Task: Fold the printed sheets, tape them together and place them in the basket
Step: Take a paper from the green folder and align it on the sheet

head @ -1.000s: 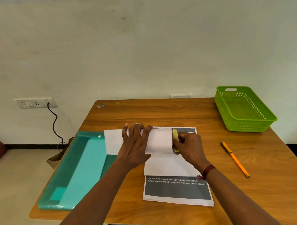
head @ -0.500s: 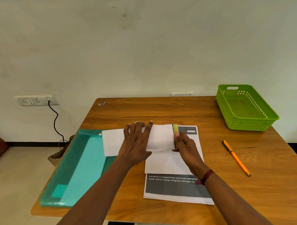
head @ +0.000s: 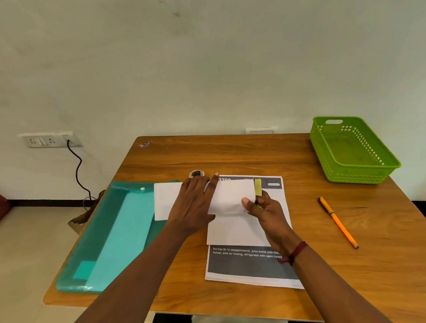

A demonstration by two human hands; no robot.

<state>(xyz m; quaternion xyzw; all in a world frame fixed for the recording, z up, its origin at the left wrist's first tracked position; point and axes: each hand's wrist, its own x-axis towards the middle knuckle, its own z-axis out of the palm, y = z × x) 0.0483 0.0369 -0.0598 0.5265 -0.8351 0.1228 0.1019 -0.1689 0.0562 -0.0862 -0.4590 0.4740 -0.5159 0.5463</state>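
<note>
I am pressing my left hand point(head: 192, 206) flat on the folded sheet point(head: 233, 197), fingers straight and slightly apart, pinning it down. My right hand point(head: 265, 212) is pinching that sheet's right edge, thumb on top and the other fingers curled at the edge. A yellow tape strip point(head: 257, 187) is standing along that edge, just beyond my right fingers. The roll point(head: 196, 173) is peeking out just past my left fingertips. The stack point(head: 248, 269) is lying under both hands, with a second sheet point(head: 234, 231) on it, nearer me than my right thumb. The folder point(head: 117, 229) is lying left of my left hand. The pen point(head: 338, 221) is lying well right of my right hand, and the basket point(head: 353, 155) is sitting beyond it.
</note>
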